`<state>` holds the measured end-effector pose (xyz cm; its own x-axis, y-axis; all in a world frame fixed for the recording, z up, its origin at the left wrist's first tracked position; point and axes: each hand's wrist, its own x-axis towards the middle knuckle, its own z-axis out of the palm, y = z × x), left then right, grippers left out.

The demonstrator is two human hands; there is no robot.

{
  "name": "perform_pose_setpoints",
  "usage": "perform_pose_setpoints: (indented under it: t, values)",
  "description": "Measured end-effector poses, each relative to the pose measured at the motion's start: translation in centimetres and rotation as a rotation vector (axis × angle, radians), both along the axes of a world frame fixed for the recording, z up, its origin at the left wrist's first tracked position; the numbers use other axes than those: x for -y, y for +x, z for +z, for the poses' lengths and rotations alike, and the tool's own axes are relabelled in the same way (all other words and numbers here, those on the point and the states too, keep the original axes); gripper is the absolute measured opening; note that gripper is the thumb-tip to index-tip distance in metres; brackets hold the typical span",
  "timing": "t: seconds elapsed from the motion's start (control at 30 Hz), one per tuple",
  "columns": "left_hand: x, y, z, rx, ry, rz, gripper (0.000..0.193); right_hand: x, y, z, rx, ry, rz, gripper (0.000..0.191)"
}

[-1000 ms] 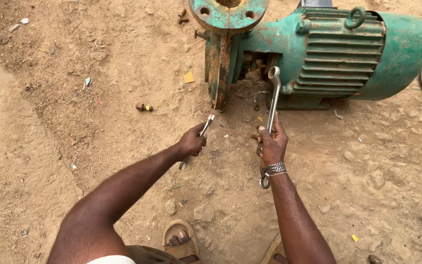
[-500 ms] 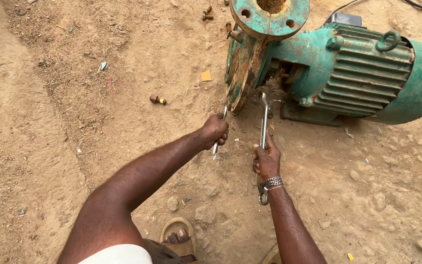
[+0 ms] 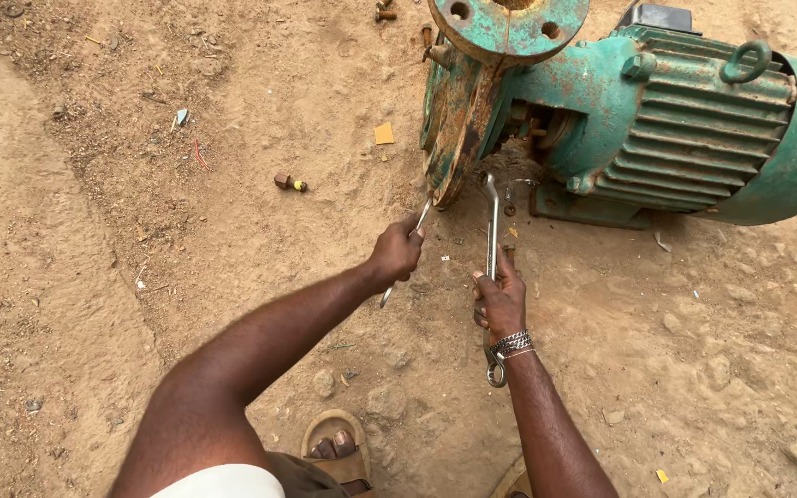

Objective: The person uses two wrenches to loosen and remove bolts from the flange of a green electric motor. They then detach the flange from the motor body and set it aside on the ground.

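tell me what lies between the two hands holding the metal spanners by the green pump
In the head view, only bare sandy ground lies between the left hand and the right hand.

Bright, even daylight; sharp, soft shadows.

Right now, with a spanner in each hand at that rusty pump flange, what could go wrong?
1. The left hand holds its slim steel spanner against the rusted green pump casing; it could slip off corroded metal.
2. The right hand with the long silver spanner sits close by; knuckles could collide.
3. The sandalled foot rests on loose sandy ground.
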<state>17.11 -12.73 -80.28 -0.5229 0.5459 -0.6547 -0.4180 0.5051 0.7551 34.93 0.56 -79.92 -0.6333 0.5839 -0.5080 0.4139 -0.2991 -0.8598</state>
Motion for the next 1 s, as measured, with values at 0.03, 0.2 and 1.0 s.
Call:
perform_pose_setpoints:
  t: [0.03,0.2,1.0]
  values:
    - [0.4,0.2,-0.4,-0.077,0.008,-0.005,0.058,0.1,-0.1,0.0,0.002,-0.006,0.003,0.072]
    - [-0.1,2.7,-1.0,-0.213,0.031,0.075,0.058,0.8,-0.5,0.1,-0.010,-0.001,0.033,0.071]
    - [-4.0,0.8,2.1,-0.042,0.054,0.215,0.071,2.5,0.3,0.8,0.160,-0.021,0.174,0.074]
